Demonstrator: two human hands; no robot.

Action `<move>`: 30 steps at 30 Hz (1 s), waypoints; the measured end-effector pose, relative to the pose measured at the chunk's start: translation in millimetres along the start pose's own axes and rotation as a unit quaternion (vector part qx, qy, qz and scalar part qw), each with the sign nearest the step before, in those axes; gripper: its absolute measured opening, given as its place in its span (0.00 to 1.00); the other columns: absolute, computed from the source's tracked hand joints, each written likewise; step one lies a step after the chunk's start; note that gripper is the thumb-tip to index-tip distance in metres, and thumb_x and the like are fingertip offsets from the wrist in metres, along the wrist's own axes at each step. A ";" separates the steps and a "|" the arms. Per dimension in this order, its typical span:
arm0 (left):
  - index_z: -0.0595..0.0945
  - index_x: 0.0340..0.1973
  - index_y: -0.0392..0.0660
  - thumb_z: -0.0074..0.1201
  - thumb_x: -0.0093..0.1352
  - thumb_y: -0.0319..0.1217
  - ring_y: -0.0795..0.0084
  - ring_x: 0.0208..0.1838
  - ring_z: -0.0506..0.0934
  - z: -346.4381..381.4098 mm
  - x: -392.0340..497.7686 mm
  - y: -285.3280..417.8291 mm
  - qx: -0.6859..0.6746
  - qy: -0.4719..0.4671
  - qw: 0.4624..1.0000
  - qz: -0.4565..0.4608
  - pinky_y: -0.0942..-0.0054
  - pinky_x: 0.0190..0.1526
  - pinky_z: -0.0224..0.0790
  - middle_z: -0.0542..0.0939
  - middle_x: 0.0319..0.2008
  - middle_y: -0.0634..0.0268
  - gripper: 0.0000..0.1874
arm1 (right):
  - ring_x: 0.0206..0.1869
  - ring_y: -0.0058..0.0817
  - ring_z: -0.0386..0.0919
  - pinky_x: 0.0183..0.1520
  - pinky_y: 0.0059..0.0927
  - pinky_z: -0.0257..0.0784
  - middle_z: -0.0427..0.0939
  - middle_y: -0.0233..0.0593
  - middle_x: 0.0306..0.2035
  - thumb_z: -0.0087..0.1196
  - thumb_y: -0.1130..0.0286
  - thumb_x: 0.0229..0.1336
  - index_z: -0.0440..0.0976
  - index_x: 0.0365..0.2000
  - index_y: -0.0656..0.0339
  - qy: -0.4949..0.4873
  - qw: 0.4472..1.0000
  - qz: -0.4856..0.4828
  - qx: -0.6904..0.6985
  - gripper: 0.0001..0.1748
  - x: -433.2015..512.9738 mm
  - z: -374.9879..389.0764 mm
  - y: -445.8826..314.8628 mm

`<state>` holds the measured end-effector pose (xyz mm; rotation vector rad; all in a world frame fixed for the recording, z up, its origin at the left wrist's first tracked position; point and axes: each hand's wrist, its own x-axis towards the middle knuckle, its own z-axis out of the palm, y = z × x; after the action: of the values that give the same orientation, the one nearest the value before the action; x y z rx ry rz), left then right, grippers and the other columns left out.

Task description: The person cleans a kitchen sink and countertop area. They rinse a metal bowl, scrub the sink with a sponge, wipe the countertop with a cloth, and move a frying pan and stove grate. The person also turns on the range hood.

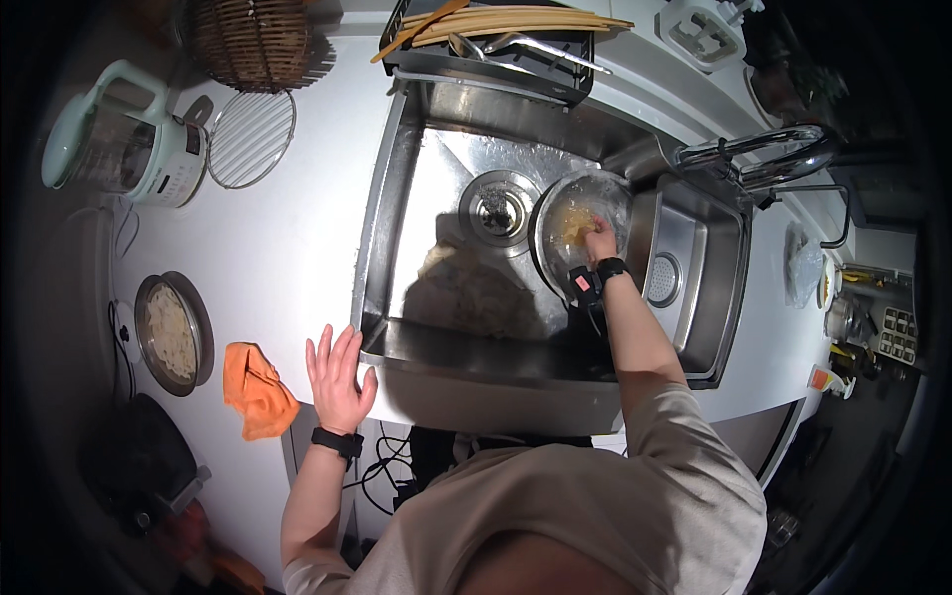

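Observation:
My right hand (601, 242) reaches into a round metal bowl (621, 195) at the right side of the large sink basin. Its fingers touch a yellowish sponge or scourer-like thing (576, 224) inside; whether they grip it is hard to tell. My left hand (341, 378) lies with fingers spread on the white counter, its fingertips by the front left corner of the steel sink (372, 223), holding nothing. Pale peelings or scraps (476, 294) lie in shadow on the basin floor, near the drain (500, 210), which has dark bits in it.
An orange cloth (258, 390) and a bowl of pale slices (171, 335) are on the left counter, below a wire rack (253, 139) and a glass kettle (134, 141). Chopsticks (520, 18) lie behind the sink. A chrome faucet (758, 156) and smaller basin (692, 260) are at right.

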<state>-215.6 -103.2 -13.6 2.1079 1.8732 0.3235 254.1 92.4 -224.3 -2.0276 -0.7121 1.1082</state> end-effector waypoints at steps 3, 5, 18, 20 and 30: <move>0.72 0.57 0.43 0.51 0.59 0.31 0.50 0.70 0.58 0.2 0.0 -0.2 -0.001 -0.005 1.000 0.002 0.45 0.71 0.37 0.71 0.61 0.59 0.28 | 0.35 0.31 0.78 0.35 0.27 0.75 0.78 0.45 0.39 0.54 0.82 0.51 0.69 0.49 0.62 -0.051 0.995 0.084 -0.007 0.22 8.0 4.1 3.3; 0.73 0.57 0.43 0.51 0.59 0.31 0.51 0.70 0.59 -0.6 0.2 0.0 0.000 -0.003 1.000 -0.001 0.45 0.71 0.37 0.71 0.61 0.59 0.28 | 0.22 0.29 0.73 0.20 0.30 0.69 0.76 0.42 0.34 0.46 0.85 0.53 0.66 0.50 0.57 -0.139 0.969 0.177 0.103 0.23 -1.7 -1.2 -7.6; 0.72 0.58 0.42 0.51 0.60 0.31 0.51 0.71 0.58 -0.8 -1.1 1.4 -0.007 0.013 1.000 0.012 0.46 0.72 0.37 0.70 0.62 0.59 0.28 | 0.57 0.43 0.72 0.64 0.63 0.59 0.70 0.44 0.58 0.41 0.81 0.57 0.61 0.58 0.55 -0.356 0.749 0.221 0.513 0.27 -151.6 -47.3 -144.7; 0.72 0.58 0.43 0.51 0.60 0.31 0.51 0.71 0.58 0.1 -1.7 1.1 -0.003 0.010 1.000 0.008 0.46 0.72 0.37 0.70 0.61 0.59 0.28 | 0.55 0.41 0.74 0.63 0.60 0.63 0.72 0.45 0.55 0.43 0.80 0.59 0.63 0.58 0.57 -0.358 0.740 0.231 0.520 0.25 -146.3 -45.6 -141.5; 0.74 0.57 0.44 0.54 0.61 0.31 0.54 0.70 0.60 -3.0 0.6 4.9 -0.005 0.024 1.000 0.011 0.46 0.72 0.37 0.72 0.59 0.60 0.26 | 0.43 0.23 0.80 0.41 0.26 0.79 0.78 0.35 0.45 0.54 0.71 0.63 0.68 0.51 0.59 -0.257 0.945 0.014 0.201 0.17 -155.9 -29.1 -163.0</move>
<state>-212.1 -102.9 -9.0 2.1333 1.8717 0.3898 183.4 65.9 -9.7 -1.4172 -0.6376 1.6753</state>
